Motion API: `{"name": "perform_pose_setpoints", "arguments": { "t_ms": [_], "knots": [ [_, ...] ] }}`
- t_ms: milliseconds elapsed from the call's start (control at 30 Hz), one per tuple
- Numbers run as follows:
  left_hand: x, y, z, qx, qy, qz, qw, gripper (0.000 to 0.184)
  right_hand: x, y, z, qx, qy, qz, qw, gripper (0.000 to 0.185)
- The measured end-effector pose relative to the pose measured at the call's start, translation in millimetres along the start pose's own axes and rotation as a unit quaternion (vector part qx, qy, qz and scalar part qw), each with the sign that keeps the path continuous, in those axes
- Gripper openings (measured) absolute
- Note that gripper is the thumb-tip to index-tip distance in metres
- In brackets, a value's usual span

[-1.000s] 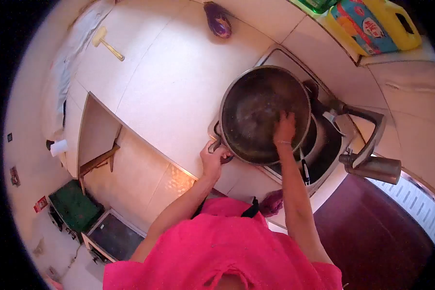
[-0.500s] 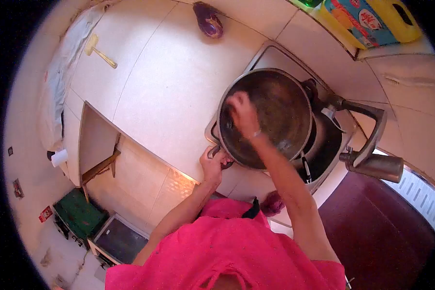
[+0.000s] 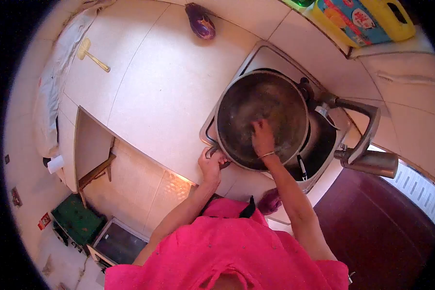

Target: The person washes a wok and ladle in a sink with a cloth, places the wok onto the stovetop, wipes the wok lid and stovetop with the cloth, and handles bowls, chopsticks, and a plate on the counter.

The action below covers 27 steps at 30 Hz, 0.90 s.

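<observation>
Left hand [image 3: 210,164] closed around the handle [image 3: 224,165] of a wide dark pan [image 3: 282,104]. Right hand [image 3: 264,139] inside pan, fingers bent, can't tell if holding anything. Pan sits over sink [image 3: 326,157], faucet [image 3: 373,121] near; eggplant [image 3: 201,22] well apart on counter [image 3: 174,82].

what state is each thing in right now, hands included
Pan: uncovered, open side up, partly covering the sink
Left hand: closed on the pan handle
Right hand: inside the pan; whether it holds anything is unclear
Eggplant: looks whole, lying on the counter
Yellow utensil: lying on the counter
Yellow jug: open or closed, can't tell
</observation>
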State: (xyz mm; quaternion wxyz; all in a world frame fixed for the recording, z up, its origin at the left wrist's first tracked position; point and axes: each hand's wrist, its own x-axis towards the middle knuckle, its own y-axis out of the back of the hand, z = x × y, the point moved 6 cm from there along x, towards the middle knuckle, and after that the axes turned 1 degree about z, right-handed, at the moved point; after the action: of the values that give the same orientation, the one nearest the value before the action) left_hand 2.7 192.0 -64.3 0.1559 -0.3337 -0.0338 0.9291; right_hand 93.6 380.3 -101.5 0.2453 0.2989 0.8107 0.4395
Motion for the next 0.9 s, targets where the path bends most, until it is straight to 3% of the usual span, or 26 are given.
{"name": "perform_pose_setpoints", "arguments": {
  "t_ms": [33, 133, 200, 267, 333, 400, 433, 500, 567, 633, 733, 800, 867, 900],
  "knots": [
    [0.4, -0.2, -1.7, 0.004, 0.006, 0.002, 1.0, 0.007, -2.1, 5.8, -15.9, 0.058, 0.05, -0.051, 0.996, 0.036],
    [-4.3, 1.3, -2.2, 0.022, 0.009, 0.0, 1.0, 0.006, 46.6, 36.4, -5.0, 0.215, -0.022, 0.09, 0.972, 0.037],
    [-6.0, 3.2, -1.4, 0.035, 0.009, -0.001, 0.999, 0.005, 80.8, 61.7, -0.9, 0.205, -0.072, 0.245, 0.945, 0.041],
    [-4.2, 4.7, -0.8, 0.049, 0.01, 0.0, 0.999, 0.004, 110.9, 48.6, -5.0, 0.206, -0.124, 0.293, 0.925, 0.041],
    [-5.8, -4.0, 2.1, 0.043, 0.011, -0.004, 0.999, 0.004, 109.6, 35.9, -37.7, 0.242, -0.102, 0.202, 0.944, 0.038],
    [-5.9, -3.2, 1.2, 0.034, -0.003, -0.012, 0.999, 0.004, 67.0, 4.8, -66.1, 0.274, 0.014, 0.059, 0.96, 0.031],
    [-1.8, -1.1, -3.2, 0.026, -0.019, -0.021, 0.999, 0.004, 30.3, -8.9, -67.7, 0.289, 0.036, 0.051, 0.955, 0.031],
    [3.1, -1.7, -4.7, 0.013, -0.032, -0.029, 0.999, 0.004, -28.6, -5.0, -50.7, 0.293, 0.107, -0.082, 0.947, 0.03],
    [6.0, -5.5, -2.0, 0.005, -0.027, -0.026, 0.999, 0.006, -59.7, 12.3, -9.6, 0.248, 0.107, -0.206, 0.941, 0.03],
    [7.9, -10.8, 2.9, 0.0, -0.039, -0.031, 0.999, 0.006, -56.5, 29.6, 40.0, 0.043, 0.141, -0.267, 0.952, 0.031],
    [6.5, -11.8, 7.6, 0.035, -0.039, -0.002, 0.999, 0.006, -38.2, 31.1, 61.1, -0.145, 0.072, -0.219, 0.962, 0.028],
    [5.2, -10.1, 6.0, 0.047, -0.035, 0.005, 0.998, 0.006, -53.1, -2.0, 19.1, 0.022, 0.042, -0.259, 0.965, 0.031],
    [4.3, -8.8, 1.5, 0.035, -0.033, -0.012, 0.999, 0.006, -39.3, -5.9, -38.2, 0.163, 0.09, -0.121, 0.975, 0.032],
    [4.1, -10.3, 4.3, 0.043, -0.034, -0.008, 0.999, 0.006, -20.3, -5.3, -57.0, 0.162, 0.076, -0.081, 0.98, 0.034]
  ]
}}
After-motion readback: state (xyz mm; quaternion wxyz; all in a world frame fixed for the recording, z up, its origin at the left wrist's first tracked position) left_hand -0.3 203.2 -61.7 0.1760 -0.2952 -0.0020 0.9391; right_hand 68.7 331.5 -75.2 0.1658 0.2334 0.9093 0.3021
